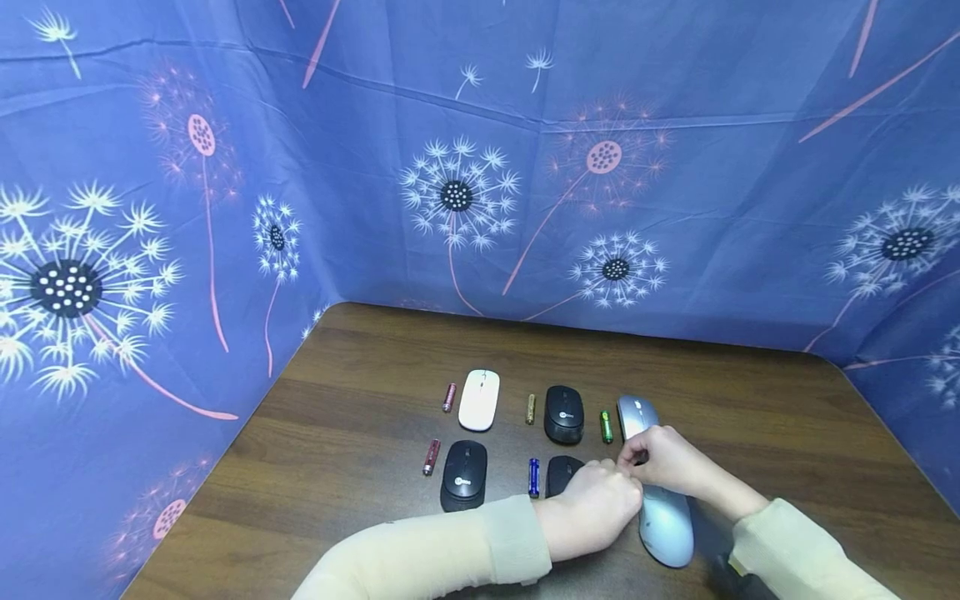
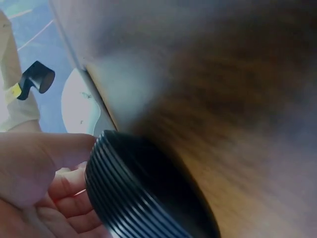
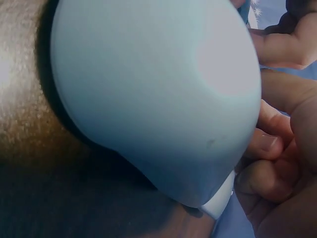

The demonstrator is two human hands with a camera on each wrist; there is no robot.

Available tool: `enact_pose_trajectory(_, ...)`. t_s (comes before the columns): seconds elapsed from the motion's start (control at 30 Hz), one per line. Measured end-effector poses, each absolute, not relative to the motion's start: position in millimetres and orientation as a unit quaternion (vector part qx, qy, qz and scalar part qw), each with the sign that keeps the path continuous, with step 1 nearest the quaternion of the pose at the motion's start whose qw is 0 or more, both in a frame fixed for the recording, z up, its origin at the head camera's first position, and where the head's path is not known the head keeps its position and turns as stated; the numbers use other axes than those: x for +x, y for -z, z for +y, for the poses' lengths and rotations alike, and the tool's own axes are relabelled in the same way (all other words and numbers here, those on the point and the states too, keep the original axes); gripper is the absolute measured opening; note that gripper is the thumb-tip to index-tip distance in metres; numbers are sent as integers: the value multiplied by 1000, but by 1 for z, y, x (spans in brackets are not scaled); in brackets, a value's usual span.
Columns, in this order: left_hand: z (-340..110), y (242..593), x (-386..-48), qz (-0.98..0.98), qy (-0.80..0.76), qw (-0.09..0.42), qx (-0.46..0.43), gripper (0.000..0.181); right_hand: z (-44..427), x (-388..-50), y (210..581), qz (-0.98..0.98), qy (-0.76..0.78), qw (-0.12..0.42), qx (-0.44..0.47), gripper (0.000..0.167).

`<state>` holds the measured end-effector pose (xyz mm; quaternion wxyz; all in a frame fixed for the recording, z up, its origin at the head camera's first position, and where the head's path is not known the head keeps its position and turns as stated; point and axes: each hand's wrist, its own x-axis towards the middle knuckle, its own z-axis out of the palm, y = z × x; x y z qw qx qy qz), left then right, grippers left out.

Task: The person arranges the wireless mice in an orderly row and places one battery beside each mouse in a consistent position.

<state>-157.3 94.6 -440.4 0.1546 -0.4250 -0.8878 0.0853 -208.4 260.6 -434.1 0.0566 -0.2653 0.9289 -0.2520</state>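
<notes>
My left hand point(image 1: 600, 504) and my right hand point(image 1: 667, 461) meet at the table's right part, fingers bent and fingertips close together. Whatever may lie between their fingertips is hidden. A pale blue mouse point(image 1: 666, 525) stands below my right hand; in the right wrist view this mouse point(image 3: 153, 74) covers the tips of the thumb and forefinger. My left hand partly covers a black mouse point(image 1: 562, 473). In the left wrist view, the ribbed side of a black mouse point(image 2: 133, 193) hides some of the left fingers. A silver mouse point(image 1: 637, 414) sits just beyond my right hand.
To the left are a white mouse point(image 1: 479, 400) and two more black mice, one upper point(image 1: 564, 414), one lower point(image 1: 464, 475). Batteries lie beside them: pink point(image 1: 449, 397), red point(image 1: 431, 457), gold point(image 1: 530, 409), blue point(image 1: 534, 477), green point(image 1: 606, 426). A blue curtain point(image 1: 360, 208) hangs behind the table.
</notes>
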Motion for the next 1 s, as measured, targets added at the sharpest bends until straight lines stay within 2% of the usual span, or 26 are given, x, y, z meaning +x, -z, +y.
enact_pose_trajectory(0.5, 99, 443, -156, -887, -96, 150, -425, 4, 259, -207, 438, 933, 238, 57, -265, 13)
enact_pose_trajectory(0.73, 98, 442, -157, -893, -88, 125, -423, 4, 259, -206, 437, 934, 233, 51, -267, 15)
enact_pose_trajectory(1.0, 96, 443, -158, -892, -90, 130, -424, 5, 261, -205, 435, 933, 244, 65, -258, 13)
